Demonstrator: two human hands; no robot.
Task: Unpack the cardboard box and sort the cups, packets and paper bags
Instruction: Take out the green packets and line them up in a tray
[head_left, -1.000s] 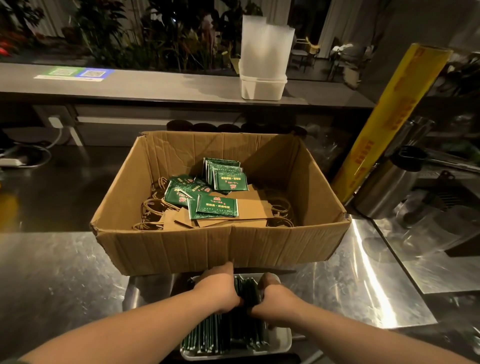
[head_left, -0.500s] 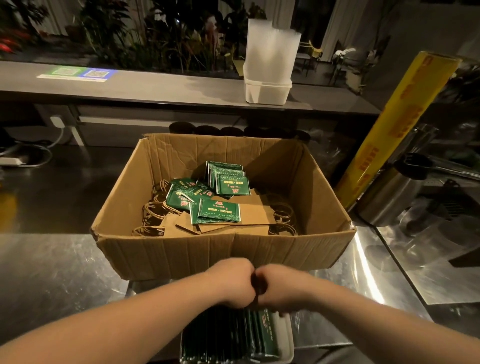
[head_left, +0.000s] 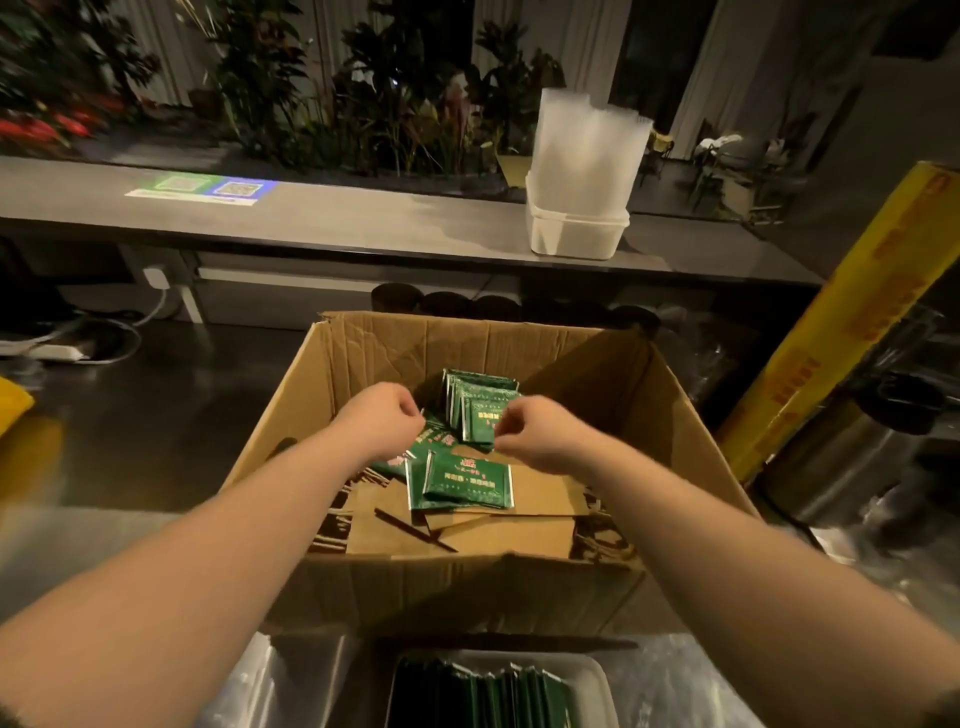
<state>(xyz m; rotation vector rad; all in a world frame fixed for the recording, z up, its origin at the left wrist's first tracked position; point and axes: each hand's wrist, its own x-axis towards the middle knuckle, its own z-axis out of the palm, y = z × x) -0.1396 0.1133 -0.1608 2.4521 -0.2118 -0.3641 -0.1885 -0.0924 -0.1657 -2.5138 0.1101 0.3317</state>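
Hidden or cut off:
- A white plastic tray (head_left: 589, 675) is cut by the lower frame edge. Only its far part shows, packed with green packets standing on edge.
- The fingertips of both hands turn away from the camera.
- The twine handles of the flat brown paper bags (head_left: 519, 535) show only in part, in shadow along the box walls.
- The print on the packets is too small to read.

Edges and room:
- An open brown cardboard box (head_left: 467, 587) sits on the brushed-steel worktop (head_left: 78, 545), its near wall just beyond the tray.
- Loose green foil packets (head_left: 460, 480) lie on the bags mid-box.
- A further batch stands upright (head_left: 483, 405) toward the far wall.
- Bare bag surface shows toward the right and near walls.
- Right of the box, a long yellow carton (head_left: 841, 332) leans. A steel jug (head_left: 841, 467) stands near the box's right corner.

Hands:
- Both forearms reach over the near wall into the box.
- The left hand (head_left: 382, 421) is knuckles up with fingers curled, above the loose packets. Cannot tell whether it holds anything.
- The right hand (head_left: 535, 431) has fingers curled, with thumb and forefinger at the near edge of the upright batch. Cannot tell whether it pinches or only touches.
- The hands are apart, with the upright packets between them.
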